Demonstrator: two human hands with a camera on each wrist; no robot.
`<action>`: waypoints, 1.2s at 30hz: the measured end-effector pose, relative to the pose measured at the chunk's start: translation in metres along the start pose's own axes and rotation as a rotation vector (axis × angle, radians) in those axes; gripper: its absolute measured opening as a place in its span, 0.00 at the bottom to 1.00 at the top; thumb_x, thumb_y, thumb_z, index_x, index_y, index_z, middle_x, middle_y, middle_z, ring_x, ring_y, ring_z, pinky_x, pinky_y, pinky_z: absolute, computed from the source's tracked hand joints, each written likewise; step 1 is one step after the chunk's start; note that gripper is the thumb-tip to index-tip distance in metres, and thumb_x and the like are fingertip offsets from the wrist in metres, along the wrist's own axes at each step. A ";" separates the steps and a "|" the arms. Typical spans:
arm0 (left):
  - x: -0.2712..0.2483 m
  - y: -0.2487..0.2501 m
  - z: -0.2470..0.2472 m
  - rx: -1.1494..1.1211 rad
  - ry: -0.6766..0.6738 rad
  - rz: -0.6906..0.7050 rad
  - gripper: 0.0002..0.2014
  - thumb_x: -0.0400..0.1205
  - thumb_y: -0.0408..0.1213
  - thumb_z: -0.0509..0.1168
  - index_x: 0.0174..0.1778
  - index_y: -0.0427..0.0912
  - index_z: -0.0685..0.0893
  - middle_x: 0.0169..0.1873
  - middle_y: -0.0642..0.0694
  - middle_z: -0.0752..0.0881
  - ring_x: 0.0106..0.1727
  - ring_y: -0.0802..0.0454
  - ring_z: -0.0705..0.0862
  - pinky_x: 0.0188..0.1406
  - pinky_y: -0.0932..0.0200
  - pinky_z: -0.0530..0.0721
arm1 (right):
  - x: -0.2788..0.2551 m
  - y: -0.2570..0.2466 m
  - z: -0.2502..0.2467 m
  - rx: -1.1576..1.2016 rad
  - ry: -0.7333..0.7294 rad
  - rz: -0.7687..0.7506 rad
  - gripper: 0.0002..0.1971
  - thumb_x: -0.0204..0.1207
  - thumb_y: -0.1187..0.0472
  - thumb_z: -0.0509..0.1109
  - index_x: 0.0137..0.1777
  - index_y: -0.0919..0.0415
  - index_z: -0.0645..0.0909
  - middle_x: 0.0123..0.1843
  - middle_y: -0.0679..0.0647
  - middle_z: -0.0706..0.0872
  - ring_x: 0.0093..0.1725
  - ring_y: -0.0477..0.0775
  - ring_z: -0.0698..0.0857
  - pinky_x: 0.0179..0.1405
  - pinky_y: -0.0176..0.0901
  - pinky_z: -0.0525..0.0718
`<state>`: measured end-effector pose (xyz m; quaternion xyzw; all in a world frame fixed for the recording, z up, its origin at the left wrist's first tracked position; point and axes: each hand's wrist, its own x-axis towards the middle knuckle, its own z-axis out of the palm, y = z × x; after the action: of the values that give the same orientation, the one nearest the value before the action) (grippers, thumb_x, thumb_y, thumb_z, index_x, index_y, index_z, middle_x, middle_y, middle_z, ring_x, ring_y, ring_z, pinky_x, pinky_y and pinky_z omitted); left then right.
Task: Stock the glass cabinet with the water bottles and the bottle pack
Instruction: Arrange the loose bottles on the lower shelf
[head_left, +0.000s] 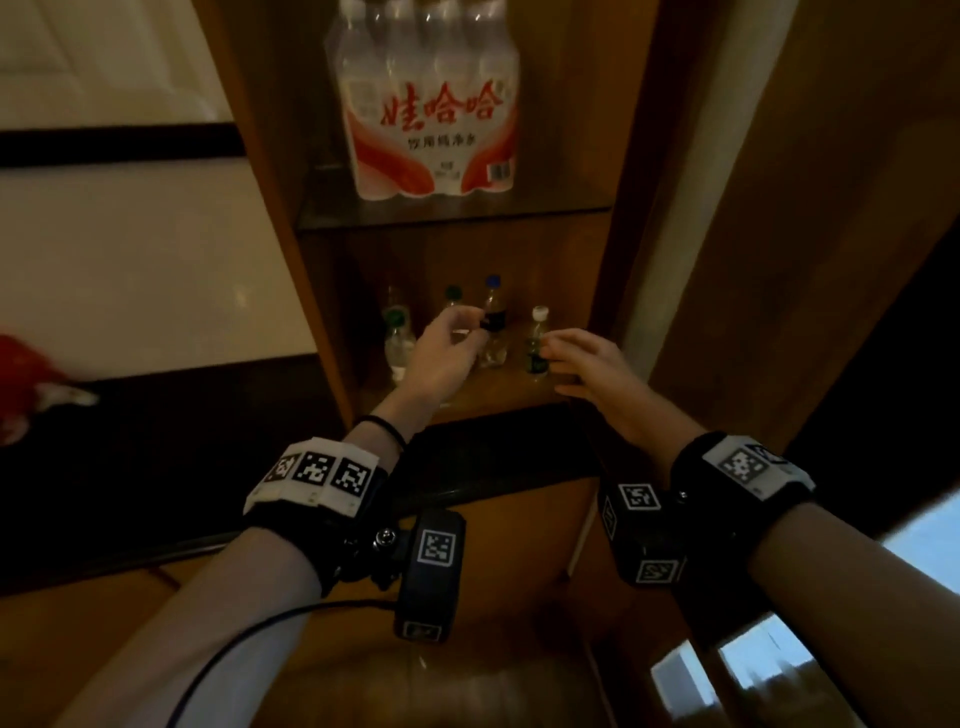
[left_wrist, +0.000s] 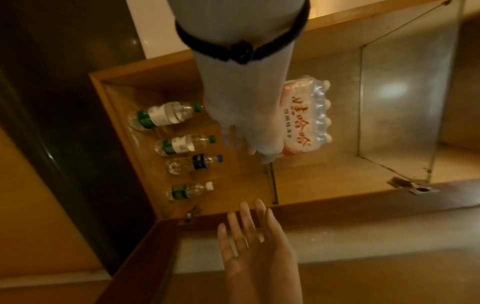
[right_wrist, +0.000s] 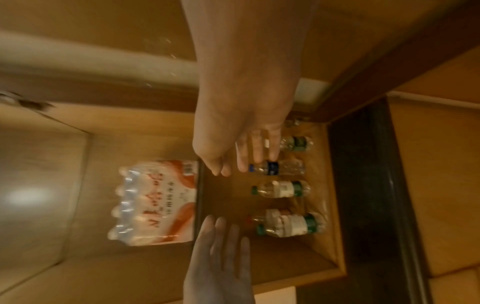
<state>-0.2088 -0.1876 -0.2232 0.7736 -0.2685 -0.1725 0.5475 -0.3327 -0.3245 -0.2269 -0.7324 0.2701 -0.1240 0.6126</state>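
The shrink-wrapped bottle pack (head_left: 431, 104) with red lettering stands upright on the glass shelf (head_left: 545, 208) of the wooden cabinet. Below it, several single water bottles stand on the wooden lower shelf (head_left: 493, 389): a blue-capped one (head_left: 492, 322), a white-capped one with a green label (head_left: 537, 343) and green-capped ones (head_left: 397, 338). My left hand (head_left: 467, 322) hovers in front of the blue-capped bottle, fingers loosely bent and holding nothing. My right hand (head_left: 556, 364) is beside the white-capped bottle, fingers straight and empty. Both wrist views show the other hand (left_wrist: 249, 226) (right_wrist: 221, 242) flat and empty.
The cabinet's open door (head_left: 779, 208) stands at the right of my right arm. A dark ledge (head_left: 493, 452) runs below the lower shelf. A red object (head_left: 21, 374) lies far left. The upper compartment (left_wrist: 389, 102) beside the pack holds nothing.
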 end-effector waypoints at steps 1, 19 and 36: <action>0.008 -0.013 -0.002 0.019 0.007 -0.008 0.15 0.86 0.44 0.61 0.70 0.50 0.77 0.63 0.55 0.77 0.62 0.55 0.77 0.55 0.60 0.76 | 0.009 0.006 0.006 -0.001 -0.016 0.014 0.07 0.83 0.54 0.64 0.55 0.45 0.82 0.66 0.52 0.82 0.67 0.50 0.80 0.68 0.55 0.80; 0.190 -0.141 -0.055 0.470 0.198 -0.049 0.21 0.80 0.31 0.65 0.70 0.47 0.78 0.70 0.39 0.70 0.72 0.37 0.68 0.70 0.49 0.72 | 0.199 0.035 0.087 -0.158 -0.119 0.344 0.28 0.77 0.37 0.63 0.74 0.48 0.73 0.74 0.50 0.76 0.71 0.53 0.76 0.56 0.48 0.81; 0.238 -0.176 -0.073 0.512 0.167 -0.053 0.21 0.80 0.31 0.69 0.70 0.45 0.81 0.66 0.41 0.79 0.68 0.41 0.78 0.65 0.52 0.80 | 0.317 0.031 0.149 -0.176 -0.287 0.307 0.15 0.84 0.60 0.62 0.70 0.55 0.76 0.63 0.52 0.78 0.66 0.54 0.78 0.58 0.46 0.82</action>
<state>0.0614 -0.2312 -0.3574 0.9051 -0.2369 -0.0487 0.3497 -0.0030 -0.3778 -0.3367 -0.7433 0.2983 0.1001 0.5903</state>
